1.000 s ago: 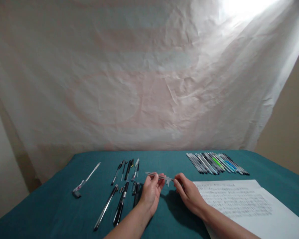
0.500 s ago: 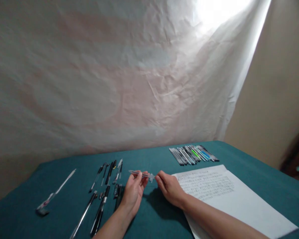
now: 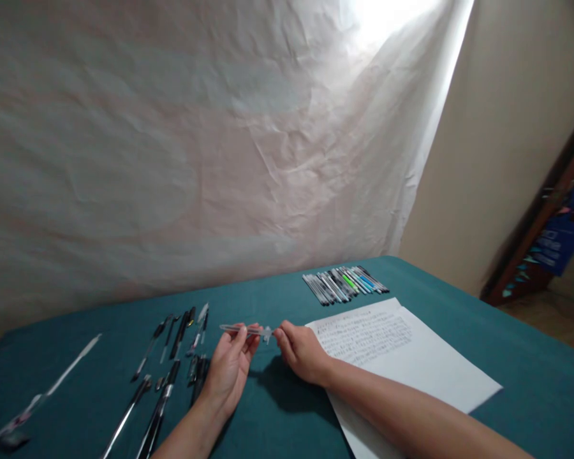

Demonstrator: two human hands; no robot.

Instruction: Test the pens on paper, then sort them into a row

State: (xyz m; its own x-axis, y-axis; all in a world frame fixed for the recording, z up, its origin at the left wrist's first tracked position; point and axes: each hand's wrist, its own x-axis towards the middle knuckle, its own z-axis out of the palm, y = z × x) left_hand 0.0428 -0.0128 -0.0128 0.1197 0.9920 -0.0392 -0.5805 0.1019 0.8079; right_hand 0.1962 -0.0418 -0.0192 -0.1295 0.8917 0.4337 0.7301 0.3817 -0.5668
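My left hand (image 3: 230, 358) pinches a clear, slim pen (image 3: 243, 329) between thumb and fingers, its narrow end pointing left above the table. Closed in a pinch, my right hand (image 3: 300, 349) grips the pen's right end, by a small clear clip-like piece (image 3: 267, 334). What exactly lies under the right fingertips is hidden. Left of my left hand, black and clear pens (image 3: 179, 335) lie in two rough rows, with larger dark pens (image 3: 159, 408) nearer to me. Part of the near row is behind my left hand.
Written-on white paper sheets (image 3: 414, 376) lie under my right forearm. A tight row of several pens (image 3: 337, 288), one bright green, lies farther back. A long white brush-like item (image 3: 62, 376) is at far left on the green tablecloth (image 3: 263, 421). A pale sheet (image 3: 220, 159) hangs behind.
The view has turned to the right, so everything sits farther left and more of the doorway shows. Both hands keep nearly the same grip on the pen.
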